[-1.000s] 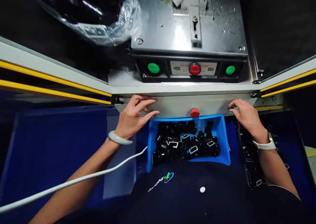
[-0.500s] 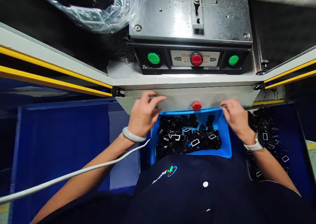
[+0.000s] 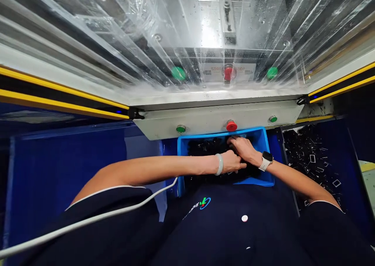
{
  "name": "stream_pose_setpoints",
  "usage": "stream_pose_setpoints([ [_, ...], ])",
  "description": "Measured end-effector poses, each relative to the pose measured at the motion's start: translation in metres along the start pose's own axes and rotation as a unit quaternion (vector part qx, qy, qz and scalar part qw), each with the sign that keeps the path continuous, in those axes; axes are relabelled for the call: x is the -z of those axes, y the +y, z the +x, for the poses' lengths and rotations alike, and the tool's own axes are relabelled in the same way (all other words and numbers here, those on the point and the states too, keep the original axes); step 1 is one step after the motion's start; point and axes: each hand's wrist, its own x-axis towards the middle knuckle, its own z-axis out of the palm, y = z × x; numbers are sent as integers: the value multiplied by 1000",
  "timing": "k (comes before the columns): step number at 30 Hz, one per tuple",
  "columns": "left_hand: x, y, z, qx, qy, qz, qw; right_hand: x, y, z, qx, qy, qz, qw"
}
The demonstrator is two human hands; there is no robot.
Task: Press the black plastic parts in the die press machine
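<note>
Both hands are inside a blue plastic bin point(image 3: 265, 141) of small glossy black parts point(image 3: 202, 145), some with light rectangular outlines. My left hand point(image 3: 233, 161), below a pale bangle, reaches across the bin to its middle. Its fingers are curled in, with their tips low among the dark parts. Just beyond it, my right hand point(image 3: 244, 149), with a watch on the wrist, bends its fingers down at the back of the bin. The hands nearly touch, and anything in their fingers is hidden.
A clear ribbed cover point(image 3: 187, 31) stands before the machine's metal plate and buttons. Below, the pale front panel point(image 3: 205, 124) carries a red button point(image 3: 231, 125) and two green ones. More black parts point(image 3: 310, 156) lie at right. A white cable point(image 3: 117, 215) crosses at lower left.
Both hands have moved from the front panel and bin's edge down into the bin, the left one far to the right. The clear cover has come down over the machine's opening.
</note>
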Motion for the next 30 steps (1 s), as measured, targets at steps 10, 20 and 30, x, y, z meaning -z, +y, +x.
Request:
stream_pose_setpoints([
  [10,82,55,-41,74,35,-325,942,37,19,-77,-20,365,225,903],
  [20,75,64,-52,13,287,-291,912,68,-24,-79,-51,410,397,820],
  [30,79,74,-46,-55,340,-122,931,81,-48,-53,-27,364,379,850],
])
